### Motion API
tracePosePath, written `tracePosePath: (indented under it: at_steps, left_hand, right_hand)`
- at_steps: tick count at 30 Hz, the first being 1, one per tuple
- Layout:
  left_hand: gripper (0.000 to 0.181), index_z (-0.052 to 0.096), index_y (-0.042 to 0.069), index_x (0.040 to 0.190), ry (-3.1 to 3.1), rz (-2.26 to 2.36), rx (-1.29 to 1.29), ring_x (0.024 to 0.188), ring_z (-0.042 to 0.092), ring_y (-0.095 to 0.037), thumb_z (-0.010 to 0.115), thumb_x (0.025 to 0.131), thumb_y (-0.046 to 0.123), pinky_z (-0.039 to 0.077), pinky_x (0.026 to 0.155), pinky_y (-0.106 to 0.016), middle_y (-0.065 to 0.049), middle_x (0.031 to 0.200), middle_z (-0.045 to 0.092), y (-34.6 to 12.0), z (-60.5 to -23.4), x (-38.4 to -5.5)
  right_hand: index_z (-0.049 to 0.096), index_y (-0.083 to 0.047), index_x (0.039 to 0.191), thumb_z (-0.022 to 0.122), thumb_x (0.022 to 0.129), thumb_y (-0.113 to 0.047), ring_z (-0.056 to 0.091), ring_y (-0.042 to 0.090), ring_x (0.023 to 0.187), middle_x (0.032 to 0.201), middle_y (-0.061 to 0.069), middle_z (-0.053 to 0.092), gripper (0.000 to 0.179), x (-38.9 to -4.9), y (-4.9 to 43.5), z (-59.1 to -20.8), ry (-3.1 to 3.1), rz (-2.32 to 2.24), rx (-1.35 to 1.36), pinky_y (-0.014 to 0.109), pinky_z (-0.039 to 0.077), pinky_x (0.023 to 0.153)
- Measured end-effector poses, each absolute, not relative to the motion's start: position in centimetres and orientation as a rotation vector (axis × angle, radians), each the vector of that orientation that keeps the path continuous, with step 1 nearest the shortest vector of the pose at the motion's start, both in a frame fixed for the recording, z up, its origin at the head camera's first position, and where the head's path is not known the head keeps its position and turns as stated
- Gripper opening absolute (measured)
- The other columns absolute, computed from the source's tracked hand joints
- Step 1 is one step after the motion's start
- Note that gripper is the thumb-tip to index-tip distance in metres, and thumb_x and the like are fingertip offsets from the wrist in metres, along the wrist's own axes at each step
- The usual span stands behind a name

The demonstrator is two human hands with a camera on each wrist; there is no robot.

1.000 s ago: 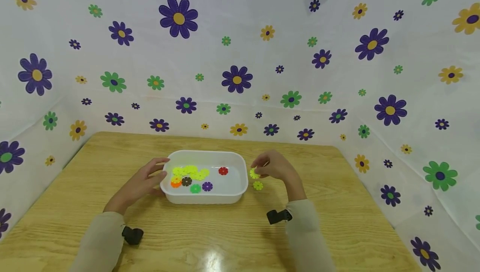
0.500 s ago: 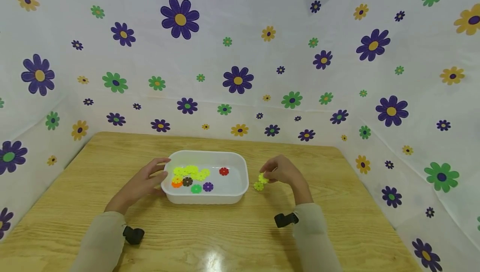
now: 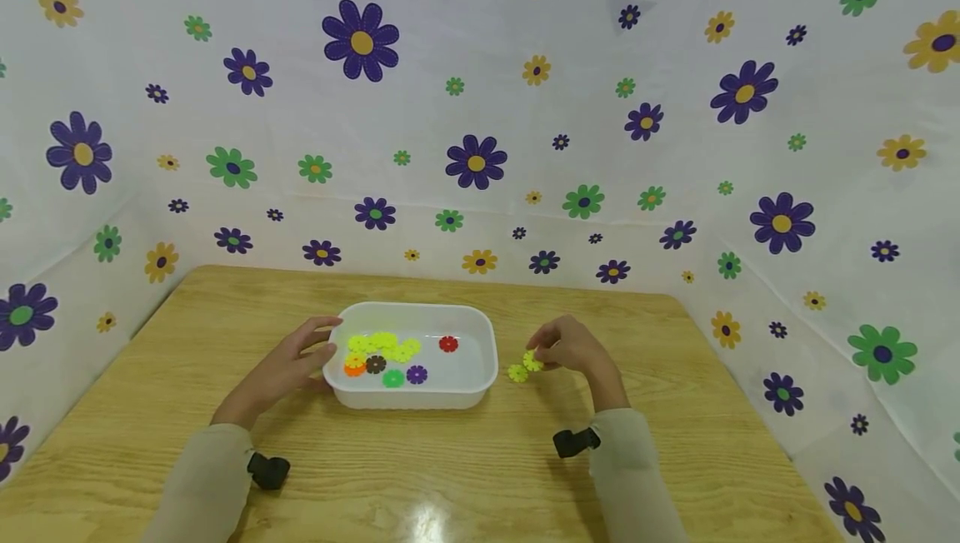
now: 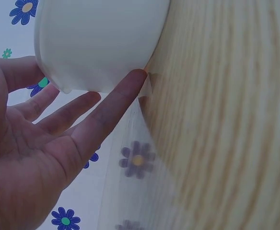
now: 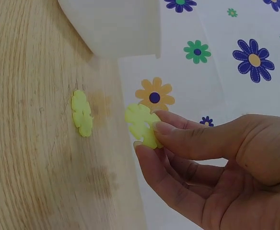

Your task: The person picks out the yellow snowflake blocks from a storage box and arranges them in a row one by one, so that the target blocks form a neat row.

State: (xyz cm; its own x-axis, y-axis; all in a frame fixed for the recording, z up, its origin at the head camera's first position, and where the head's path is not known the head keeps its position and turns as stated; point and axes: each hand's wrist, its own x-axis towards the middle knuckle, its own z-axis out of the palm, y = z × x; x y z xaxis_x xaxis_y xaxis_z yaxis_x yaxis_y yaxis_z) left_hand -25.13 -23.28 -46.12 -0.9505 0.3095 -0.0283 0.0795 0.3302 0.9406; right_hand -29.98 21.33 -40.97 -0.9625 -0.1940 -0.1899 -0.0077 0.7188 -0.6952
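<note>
Head view: right hand (image 3: pixel 576 347) has drawn slightly away from the white tray (image 3: pixel 412 401) over the past second.
Held yellow piece (image 5: pixel 139 118): pinched between thumb and fingertips, raised above the table (image 3: pixel 450 460) near a loose yellow piece (image 5: pixel 81 113).
Left hand (image 3: pixel 282 368): fingers spread wide against the tray's left end, unmoved.
Tray contents: unchanged, yellow pieces (image 3: pixel 384 341) leftward, a red piece (image 3: pixel 448 344) rightward.
Meaning: both right-hand-side yellow pieces remain outside, so the work appears no further along.
</note>
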Motion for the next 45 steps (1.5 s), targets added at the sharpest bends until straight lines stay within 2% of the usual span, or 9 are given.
tracePosePath:
  at_steps: [26, 45]
  left_hand:
    - [0.059, 0.027, 0.013, 0.160, 2.406, 1.653, 0.333, 0.147, 0.033, -0.060, 0.052, 0.109, 0.028, 0.064, 0.090, -0.051, -0.032, 0.167, 0.021, -23.3, -46.3, -25.0]
    - [0.057, 0.026, 0.011, 0.160, 2.388, 1.676, 0.350, 0.145, 0.034, -0.061, 0.050, 0.110, 0.025, 0.063, 0.090, -0.052, -0.034, 0.166, 0.021, -23.3, -46.2, -25.1]
  right_hand:
    - [0.075, 0.000, 0.103, 0.069, 0.093, 0.002, 0.067, 0.019, 0.081, 0.100, 0.013, 0.075, 0.011, -30.5, 22.5, -43.0, 2.647, -1.049, -0.079, 0.035, 0.065, 0.080]
    - [0.075, 0.003, 0.100, 0.071, 0.089, 0.007, 0.064, 0.017, 0.079, 0.093, 0.011, 0.072, 0.012, -30.5, 22.7, -43.9, 2.654, -1.058, -0.050, 0.034, 0.064, 0.077]
